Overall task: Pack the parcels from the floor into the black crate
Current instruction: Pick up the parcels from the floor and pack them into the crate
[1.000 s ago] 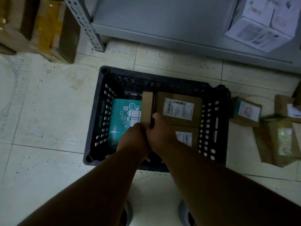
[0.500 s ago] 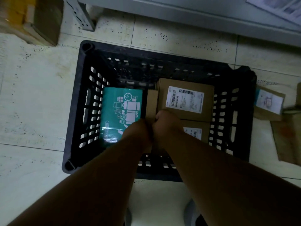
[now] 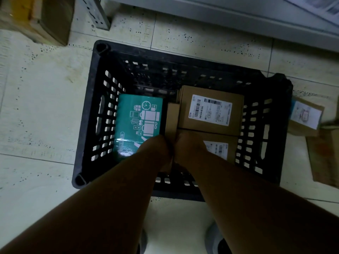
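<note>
Head view, labelled parcel [image 3: 305,117] on floor right of black crate [image 3: 95,99], teal box [image 3: 136,123] beside narrow brown parcel [image 3: 172,118], left hand [image 3: 157,149] and right hand [image 3: 189,145] together gripping its near end, labelled cartons [image 3: 211,110] alongside.

crate [image 3: 91,114]: black, slotted | left parcel [image 3: 137,123]: teal, white icons | far-right parcel [image 3: 211,110]: brown, white barcode label | floor [image 3: 36,107]: pale, dark-speckled

Floor: pale speckled tiles [image 3: 45,110] with thin dark joints, scuffed in places.
Shelving: grey metal shelf edge [image 3: 229,17] along the top; perforated metal upright [image 3: 97,13] standing on the floor at top left.
Storage: brown cardboard boxes [image 3: 36,17] in the top-left corner.
Light: dim, greenish cast.
</note>
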`<state>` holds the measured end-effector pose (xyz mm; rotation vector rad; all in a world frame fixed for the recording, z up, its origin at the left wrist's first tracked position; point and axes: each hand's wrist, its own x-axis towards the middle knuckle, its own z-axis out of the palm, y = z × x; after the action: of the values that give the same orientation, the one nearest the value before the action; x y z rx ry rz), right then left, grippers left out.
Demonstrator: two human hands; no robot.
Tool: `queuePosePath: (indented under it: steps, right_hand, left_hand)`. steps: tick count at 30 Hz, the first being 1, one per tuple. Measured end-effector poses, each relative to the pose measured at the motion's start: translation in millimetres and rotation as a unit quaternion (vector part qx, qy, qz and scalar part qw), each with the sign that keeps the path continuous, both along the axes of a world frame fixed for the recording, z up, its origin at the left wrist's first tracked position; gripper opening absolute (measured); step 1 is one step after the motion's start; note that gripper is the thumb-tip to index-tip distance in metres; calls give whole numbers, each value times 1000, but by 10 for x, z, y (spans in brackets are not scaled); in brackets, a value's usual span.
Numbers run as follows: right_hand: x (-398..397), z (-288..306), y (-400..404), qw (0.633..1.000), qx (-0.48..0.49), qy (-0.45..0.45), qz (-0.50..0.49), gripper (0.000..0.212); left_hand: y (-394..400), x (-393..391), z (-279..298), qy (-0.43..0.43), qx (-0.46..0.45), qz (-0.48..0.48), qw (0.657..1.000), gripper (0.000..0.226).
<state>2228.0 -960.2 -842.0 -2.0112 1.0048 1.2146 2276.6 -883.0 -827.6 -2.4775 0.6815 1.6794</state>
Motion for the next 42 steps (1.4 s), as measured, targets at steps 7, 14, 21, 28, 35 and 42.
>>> queuePosePath:
  steps: [7,14,21,28,35,42]
  right_hand:
    - [-28,131,57,987,-15,-72,-146,32]
    - [13,323,85,958,-32,-135,-251,43]
    - [45,581,-131,955,-71,-164,-238,74]
    - [-106,777,-85,961,-153,-228,-41,75]
    - [-116,895,-307,963,-197,-184,6,69]
    - [-193,723,-560,963,-196,-183,20,71]
  left_hand:
    - [18,-87,36,20,-35,98,994,46]
    - [124,-96,276,-2,-143,205,968,41]
    - [143,-62,317,-91,-192,263,941,29]
    - [-40,322,270,-117,-246,369,889,79]
    - [-116,495,379,-124,-228,220,941,42]
    - [-317,310,109,-35,-164,400,901,21]
